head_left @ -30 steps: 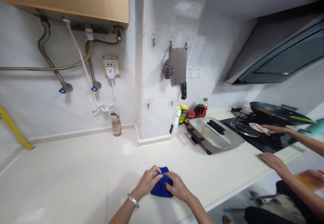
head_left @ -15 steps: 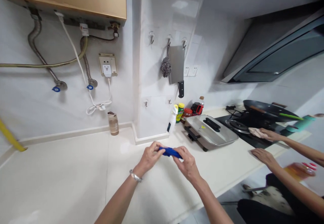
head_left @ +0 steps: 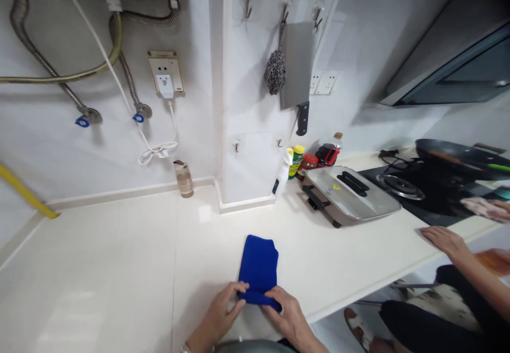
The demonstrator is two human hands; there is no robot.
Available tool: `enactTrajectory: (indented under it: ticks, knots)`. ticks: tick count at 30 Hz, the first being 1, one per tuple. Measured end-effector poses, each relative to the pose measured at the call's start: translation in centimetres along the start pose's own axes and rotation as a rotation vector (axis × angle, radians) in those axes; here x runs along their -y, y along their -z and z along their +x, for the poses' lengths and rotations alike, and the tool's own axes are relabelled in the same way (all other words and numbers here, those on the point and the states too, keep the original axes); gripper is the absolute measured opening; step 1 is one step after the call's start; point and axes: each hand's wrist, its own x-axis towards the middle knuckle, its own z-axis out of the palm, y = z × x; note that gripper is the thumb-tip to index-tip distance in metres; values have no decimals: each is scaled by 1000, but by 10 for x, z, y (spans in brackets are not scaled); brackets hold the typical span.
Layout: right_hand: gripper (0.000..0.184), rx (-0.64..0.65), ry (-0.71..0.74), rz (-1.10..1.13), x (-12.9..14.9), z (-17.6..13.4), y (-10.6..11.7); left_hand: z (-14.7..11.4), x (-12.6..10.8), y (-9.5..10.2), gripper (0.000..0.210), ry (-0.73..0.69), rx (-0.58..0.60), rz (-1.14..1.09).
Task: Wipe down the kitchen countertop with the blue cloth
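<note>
A blue cloth (head_left: 258, 262) lies flat on the white countertop (head_left: 215, 246), its near edge folded over into a thick strip. My left hand (head_left: 221, 308) pinches the left end of that folded edge between thumb and fingers. At the right end, my right hand (head_left: 285, 310) grips the same fold, thumb below and fingers on top. Both hands rest close to the counter's front edge, near my body.
An electric pan with a glass lid (head_left: 353, 191) stands to the right, beside a spray bottle (head_left: 283, 172). A cleaver (head_left: 298, 66) hangs on the wall. A tumbler (head_left: 184, 179) stands at the back. Another person's hand (head_left: 446, 240) rests on the counter; their other holds a cloth (head_left: 484, 208) by the stove.
Both hands have come down and nearer to me. The blue cloth, bunched up in the air before, now lies spread on the counter. My view has shifted downward.
</note>
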Motion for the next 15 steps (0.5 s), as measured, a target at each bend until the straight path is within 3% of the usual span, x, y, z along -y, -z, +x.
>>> enactTrajectory:
  ticks: [4, 6, 8, 11, 15]
  knots:
    - [42, -204, -170, 137, 17, 29, 16, 0, 2, 5, 46, 129, -297, -295]
    - [46, -247, -201, 162, 31, 44, 21, -2, 2, 2, 55, 234, -325, -508]
    - [44, -235, -129, 147, 52, 56, 18, -3, 0, -8, 66, 367, -322, -751]
    - [34, -115, 86, 97, 87, 61, -3, -4, -5, -27, 75, 500, -314, -1049]
    - [27, 261, 477, -42, 121, 39, -42, -15, -6, -38, 51, 475, -463, -986]
